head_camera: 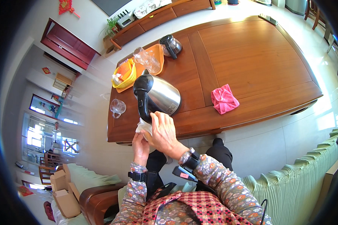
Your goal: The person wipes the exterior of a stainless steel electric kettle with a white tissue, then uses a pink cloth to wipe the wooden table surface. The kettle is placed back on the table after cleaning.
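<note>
A stainless steel electric kettle (pixel 164 94) with a black lid and handle stands near the table's front left. My right hand (pixel 164 135) is at the lower end of the kettle's handle, its fingers on a white tissue (pixel 143 125). My left hand (pixel 141 147) is just below, its fingertips at the same tissue; how firmly it grips is partly hidden. To the left of the kettle is a clear glass mug (pixel 118 107). A folded pink cloth (pixel 224 99) lies to the right.
On the wooden table (pixel 253 56), an orange tray (pixel 158 54) behind the kettle holds a yellow basket (pixel 132 73) and glass mugs (pixel 150 63). A glass pot (pixel 173 46) stands beside it. A dark flat object (pixel 268 19) lies at the far corner. A green-covered sofa (pixel 295 174) is behind me.
</note>
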### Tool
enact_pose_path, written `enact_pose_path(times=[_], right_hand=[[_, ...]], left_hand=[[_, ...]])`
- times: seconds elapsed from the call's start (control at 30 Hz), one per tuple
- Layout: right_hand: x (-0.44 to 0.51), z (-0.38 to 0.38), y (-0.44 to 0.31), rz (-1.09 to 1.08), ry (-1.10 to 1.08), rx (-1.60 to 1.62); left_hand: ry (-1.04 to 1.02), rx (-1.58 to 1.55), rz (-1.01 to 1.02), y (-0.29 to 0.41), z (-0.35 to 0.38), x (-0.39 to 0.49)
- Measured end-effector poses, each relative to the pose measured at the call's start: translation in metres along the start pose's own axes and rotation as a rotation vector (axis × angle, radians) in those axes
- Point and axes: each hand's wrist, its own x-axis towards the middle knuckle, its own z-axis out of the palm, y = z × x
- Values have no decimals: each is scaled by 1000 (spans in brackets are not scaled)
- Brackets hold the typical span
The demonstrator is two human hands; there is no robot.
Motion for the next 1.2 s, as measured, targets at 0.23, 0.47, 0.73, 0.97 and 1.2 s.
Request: enact_pose_path(times=[0.23,0.47,0.73,0.97,1.2], right_hand=[[-33,-17,-9,-185,-230,159],[-26,-23,10,-100,-134,295],[17,-29,57,328,151,407],[43,11,57,-94,170,314],[37,15,88,-431,-44,1]], left_hand=[[-45,120,-3,13,32,-39],[-162,232,29,25,56,-46],[44,533,250,44,82,-32],[28,669,413,47,108,-4],[-40,672,505,36,109,3]])
